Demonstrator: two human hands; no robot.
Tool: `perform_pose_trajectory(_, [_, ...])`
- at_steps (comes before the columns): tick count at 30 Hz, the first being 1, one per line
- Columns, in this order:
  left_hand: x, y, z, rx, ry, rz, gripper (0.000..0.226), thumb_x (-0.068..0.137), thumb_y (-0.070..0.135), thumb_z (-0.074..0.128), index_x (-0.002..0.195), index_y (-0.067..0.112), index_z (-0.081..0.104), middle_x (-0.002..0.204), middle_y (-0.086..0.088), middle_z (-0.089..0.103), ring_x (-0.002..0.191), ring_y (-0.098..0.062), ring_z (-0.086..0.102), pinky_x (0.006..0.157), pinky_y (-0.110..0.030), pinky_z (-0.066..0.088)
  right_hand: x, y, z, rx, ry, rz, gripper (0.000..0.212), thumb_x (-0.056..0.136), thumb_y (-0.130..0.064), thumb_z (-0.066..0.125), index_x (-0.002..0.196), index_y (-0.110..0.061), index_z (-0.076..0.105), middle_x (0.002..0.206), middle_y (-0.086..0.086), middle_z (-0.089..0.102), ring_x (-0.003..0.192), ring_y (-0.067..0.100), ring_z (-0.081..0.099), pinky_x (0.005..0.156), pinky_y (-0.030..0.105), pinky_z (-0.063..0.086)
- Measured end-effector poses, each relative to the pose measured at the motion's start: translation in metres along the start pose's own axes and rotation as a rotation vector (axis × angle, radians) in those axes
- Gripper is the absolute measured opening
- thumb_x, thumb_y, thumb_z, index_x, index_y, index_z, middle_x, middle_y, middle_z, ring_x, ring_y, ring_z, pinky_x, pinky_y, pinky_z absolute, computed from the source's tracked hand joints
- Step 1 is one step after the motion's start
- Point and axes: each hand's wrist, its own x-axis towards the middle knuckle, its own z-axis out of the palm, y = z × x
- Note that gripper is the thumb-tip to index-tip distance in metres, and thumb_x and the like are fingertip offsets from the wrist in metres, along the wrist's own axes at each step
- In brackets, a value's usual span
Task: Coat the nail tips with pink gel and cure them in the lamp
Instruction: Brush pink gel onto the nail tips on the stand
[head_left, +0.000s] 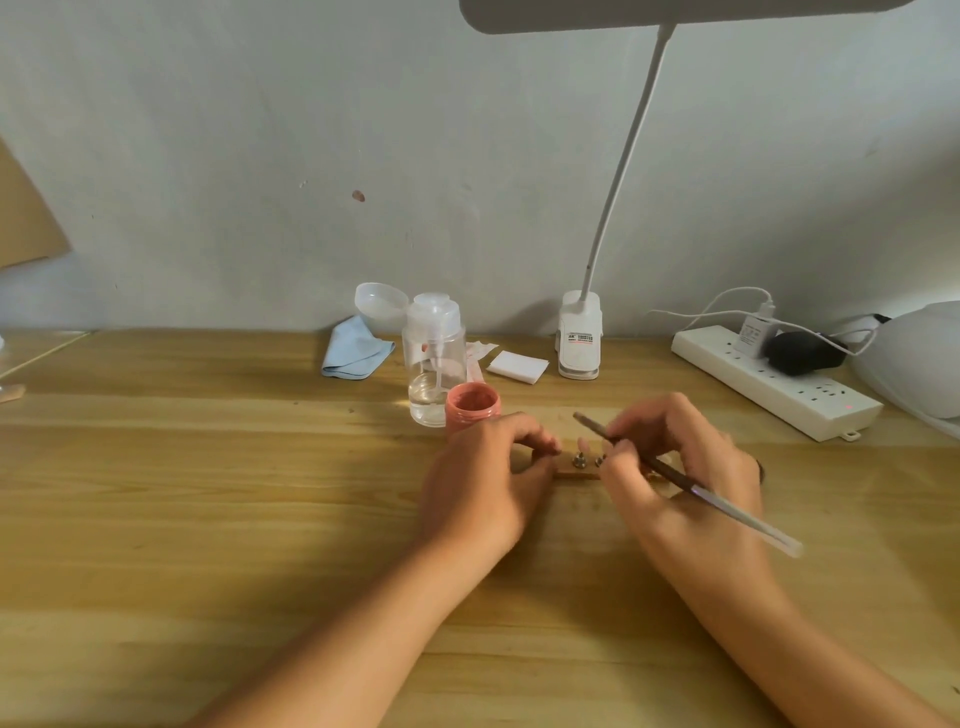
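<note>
Pinching a slim brown-and-clear brush (737, 512), your right hand (680, 467) sits over the wooden nail-tip stand (576, 474); your left hand (483, 483) seemingly grips its end. Pink gel jar (472, 408) just behind; clip-lamp label (580, 338) unreadable.

Wooden table (208, 519) runs along the wall. At the back, L to R: blue cloth (356, 345), clear pump bottle (435, 358) w/ pink jar (472, 408) just in front, white pads (517, 366), clip base (579, 343) of a desk lamp, power strip (769, 382) w/ plugs, white dome lamp (919, 358) at far R. Nearer centre: wooden strip (576, 473) w/ nail tips (583, 444) on it
</note>
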Motion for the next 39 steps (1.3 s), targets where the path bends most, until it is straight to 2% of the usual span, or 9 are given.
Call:
perform_pose_trajectory(3, [-0.0006, -0.0003, 0.0007, 0.019, 0.016, 0.003, 0.011, 0.083, 0.044, 0.072, 0.090, 0.039, 0.066, 0.094, 0.023, 0.067, 0.087, 0.000, 0.058, 0.062, -0.015, 0.038, -0.0029, -0.0056, 0.0005, -0.065, -0.040, -0.020, 0.011, 0.072, -0.017, 0.059, 0.082, -0.016, 0.059, 0.063, -0.007, 0.063, 0.075, 0.011, 0.061, 0.093, 0.022, 0.038])
perform_pose_trajectory(7, [-0.0017, -0.0001, -0.0001, 0.024, 0.017, 0.014, 0.009, 0.084, 0.043, 0.072, 0.087, 0.038, 0.064, 0.091, 0.020, 0.066, 0.083, -0.003, 0.057, 0.063, -0.020, 0.040, -0.0033, -0.0050, 0.0007, -0.083, -0.057, -0.045, 0.006, 0.071, -0.016, 0.060, 0.073, -0.012, 0.057, 0.061, -0.010, 0.062, 0.080, 0.005, 0.059, 0.095, 0.026, 0.037])
perform_pose_trajectory(12, [-0.0019, 0.0015, -0.0005, 0.031, 0.017, 0.008, 0.010, 0.084, 0.042, 0.072, 0.087, 0.037, 0.064, 0.083, 0.017, 0.063, 0.076, -0.003, 0.055, 0.059, -0.023, 0.039, -0.0040, -0.0018, 0.0031, -0.126, -0.065, -0.078, 0.008, 0.069, -0.017, 0.061, 0.073, -0.010, 0.058, 0.064, -0.012, 0.061, 0.089, -0.020, 0.048, 0.090, 0.025, 0.036])
perform_pose_trajectory(15, [-0.0027, 0.0020, -0.0004, 0.032, 0.017, 0.006, 0.010, 0.084, 0.042, 0.072, 0.088, 0.036, 0.066, 0.078, 0.018, 0.060, 0.072, -0.001, 0.053, 0.056, -0.022, 0.036, -0.0033, -0.0007, 0.0045, -0.158, -0.083, -0.089, 0.009, 0.069, -0.016, 0.061, 0.073, -0.009, 0.059, 0.063, -0.008, 0.062, 0.087, -0.005, 0.050, 0.094, 0.023, 0.034])
perform_pose_trajectory(19, [-0.0026, 0.0026, -0.0009, 0.021, 0.016, 0.001, 0.009, 0.085, 0.041, 0.072, 0.090, 0.036, 0.067, 0.090, 0.018, 0.067, 0.082, -0.005, 0.059, 0.067, -0.027, 0.046, -0.0022, -0.0004, 0.0051, -0.179, -0.080, -0.089, 0.009, 0.070, -0.017, 0.061, 0.073, -0.010, 0.058, 0.062, -0.006, 0.061, 0.081, 0.007, 0.055, 0.097, 0.022, 0.033])
perform_pose_trajectory(24, [-0.0029, 0.0021, -0.0004, 0.029, 0.030, 0.000, 0.009, 0.084, 0.041, 0.072, 0.089, 0.036, 0.067, 0.081, 0.019, 0.062, 0.073, 0.001, 0.052, 0.056, -0.016, 0.034, -0.0040, -0.0017, 0.0040, -0.170, -0.059, -0.131, 0.007, 0.068, -0.014, 0.062, 0.072, -0.010, 0.057, 0.066, -0.020, 0.058, 0.088, -0.015, 0.051, 0.092, 0.027, 0.036])
perform_pose_trajectory(27, [-0.0026, 0.0017, 0.0002, 0.026, 0.033, 0.001, 0.009, 0.084, 0.042, 0.072, 0.089, 0.037, 0.067, 0.079, 0.021, 0.061, 0.071, 0.005, 0.050, 0.054, -0.015, 0.031, -0.0031, -0.0007, 0.0050, -0.178, -0.073, -0.135, 0.007, 0.069, -0.015, 0.061, 0.072, -0.011, 0.057, 0.066, -0.023, 0.055, 0.084, -0.016, 0.053, 0.094, 0.028, 0.036])
perform_pose_trajectory(32, [-0.0016, 0.0006, 0.0004, 0.018, 0.032, -0.002, 0.008, 0.084, 0.042, 0.073, 0.086, 0.037, 0.067, 0.074, 0.022, 0.059, 0.071, 0.002, 0.051, 0.054, -0.016, 0.031, -0.0039, 0.0000, 0.0054, -0.178, -0.044, -0.128, 0.008, 0.068, -0.015, 0.061, 0.071, -0.010, 0.056, 0.062, -0.012, 0.059, 0.087, -0.024, 0.046, 0.087, 0.027, 0.037])
perform_pose_trajectory(39, [-0.0011, 0.0008, 0.0008, 0.014, 0.029, -0.004, 0.010, 0.083, 0.042, 0.074, 0.079, 0.039, 0.065, 0.081, 0.021, 0.063, 0.073, 0.004, 0.052, 0.055, -0.017, 0.032, -0.0033, -0.0023, 0.0038, -0.168, -0.047, -0.107, 0.007, 0.068, -0.014, 0.061, 0.072, -0.010, 0.056, 0.064, -0.007, 0.063, 0.089, -0.012, 0.050, 0.088, 0.031, 0.040])
